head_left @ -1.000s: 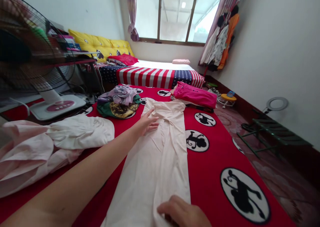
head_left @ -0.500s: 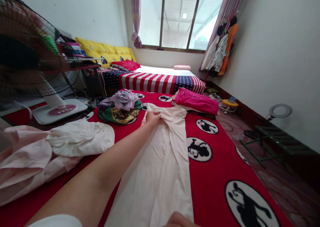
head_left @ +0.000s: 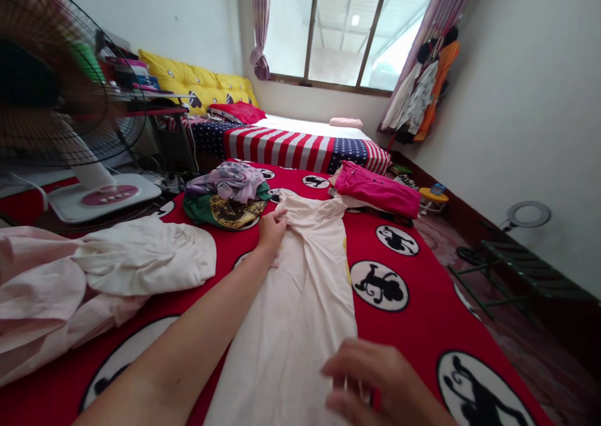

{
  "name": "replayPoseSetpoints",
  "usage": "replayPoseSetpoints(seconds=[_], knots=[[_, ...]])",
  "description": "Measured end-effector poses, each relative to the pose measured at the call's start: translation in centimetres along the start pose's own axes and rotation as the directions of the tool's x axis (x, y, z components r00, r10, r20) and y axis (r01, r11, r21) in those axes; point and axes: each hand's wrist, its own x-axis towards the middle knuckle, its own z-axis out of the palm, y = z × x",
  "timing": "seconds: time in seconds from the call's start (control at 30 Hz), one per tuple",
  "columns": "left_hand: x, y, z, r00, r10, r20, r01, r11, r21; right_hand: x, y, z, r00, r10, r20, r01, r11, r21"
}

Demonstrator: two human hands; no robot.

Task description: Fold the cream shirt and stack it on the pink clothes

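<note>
A pair of cream trousers [head_left: 300, 288] lies lengthwise in front of me, creased near its far end. My left hand [head_left: 273, 230] is closed at its upper left edge, with the cloth at its fingers. Over the near right part of the trousers hovers my right hand [head_left: 375, 376], blurred, its bent fingers apart and nothing seen in them. Beneath is a red blanket [head_left: 404, 326] with black-and-white monkey circles.
White and pink clothes [head_left: 145, 257] are heaped at left, with a purple and green clothes pile [head_left: 230, 191] beyond. Folded pink trousers [head_left: 375, 189] lie far right. A fan [head_left: 94, 188] stands at left, a green folding stool [head_left: 521, 272] at right.
My right hand has risen from the bottom edge and moved right, its fingers now apart. The left hand has shifted slightly left and nearer along the trousers' edge.
</note>
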Motion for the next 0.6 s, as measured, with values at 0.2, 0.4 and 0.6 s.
replayPoseSetpoints(seconds=[0.2,0.4,0.6], knots=[[-0.1,-0.1,-0.1,0.995,0.091,0.03,-0.091,0.996,0.016,11.2,5.6,-9.0,0.884,0.134,-0.449,-0.136,0.99,0.028],[-0.3,0.0,0.0,0.986,0.151,0.072,-0.155,0.987,0.05,21.7,9.1,-12.8,0.782,0.208,-0.587,-0.324,0.941,-0.097],[-0.5,0.1,0.3,0.983,0.162,0.081,-0.171,0.978,0.122,27.0,9.9,-14.8,0.743,0.253,-0.619,-0.508,0.816,-0.276]])
